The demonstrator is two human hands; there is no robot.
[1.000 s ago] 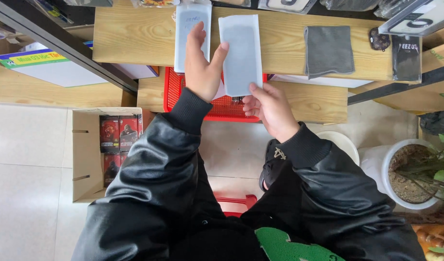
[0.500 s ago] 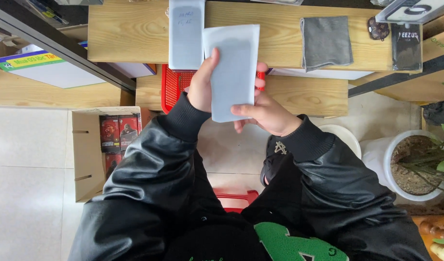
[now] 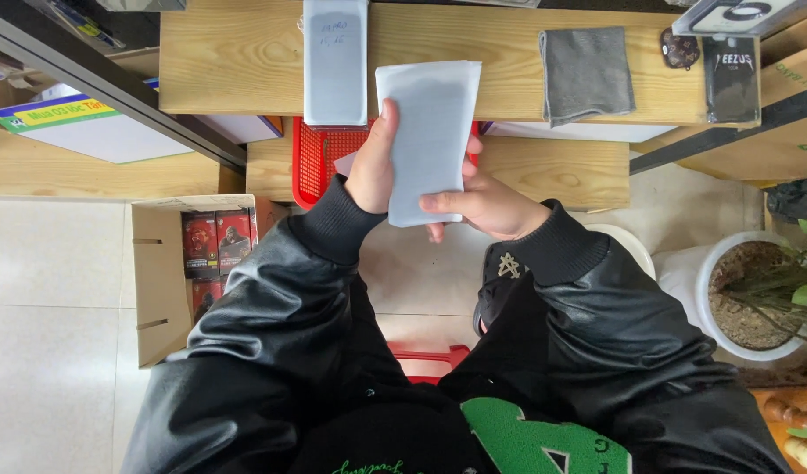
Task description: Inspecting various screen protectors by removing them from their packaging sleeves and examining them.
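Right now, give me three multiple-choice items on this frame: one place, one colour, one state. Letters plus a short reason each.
1. Where does the grey cloth lie?
A. on the wooden shelf
B. in the red basket
C. on the floor tiles

2. What colour is the basket behind the hands?
A. blue
B. red
C. green

3. How is the white sleeve held?
A. lying flat on the shelf
B. by the left hand alone
C. gripped by both hands

Answers:
1 A, it rests flat on the wooden shelf.
2 B, its mesh shows red.
3 C, the left hand and right hand both clasp it, clear of the shelf.
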